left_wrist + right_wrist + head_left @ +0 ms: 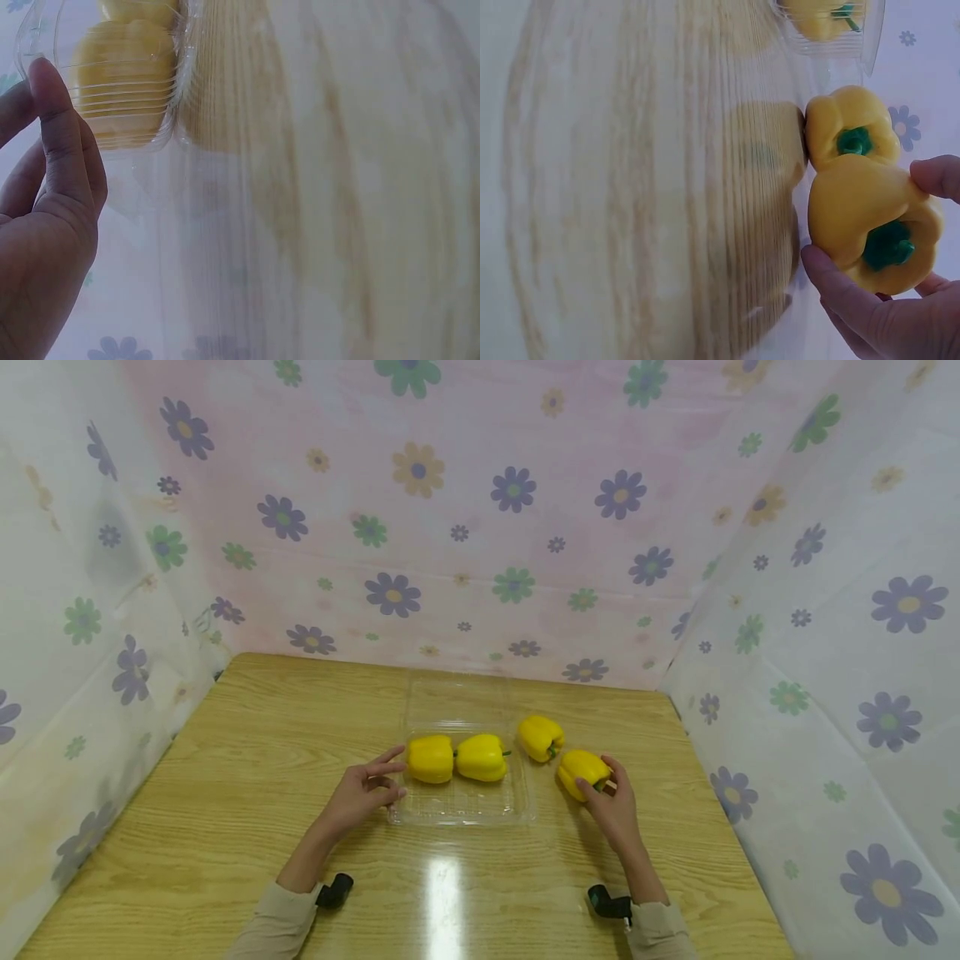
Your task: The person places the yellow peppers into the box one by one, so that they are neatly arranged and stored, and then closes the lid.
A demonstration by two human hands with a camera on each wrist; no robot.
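Observation:
My right hand (617, 806) grips a yellow bell pepper (581, 772), thumb on one side and fingers on the other. Its green stem (891, 246) faces back toward the palm in the right wrist view. Just behind it lies another yellow bell pepper (540, 737). Two more peppers, one on the left (430, 759) and one on the right (481, 757), lie on their sides in a row inside a clear plastic clamshell box (465, 817). At the box's left edge, my left hand (358, 793) pinches the rim between thumb and fingers.
The clear lid (457, 700) of the box is folded back, away from me. Everything stands on a wood-grain table (300, 710). Flower-printed cloth (480, 527) encloses the table at the back and on both sides. A small black device (336, 891) is strapped to each wrist.

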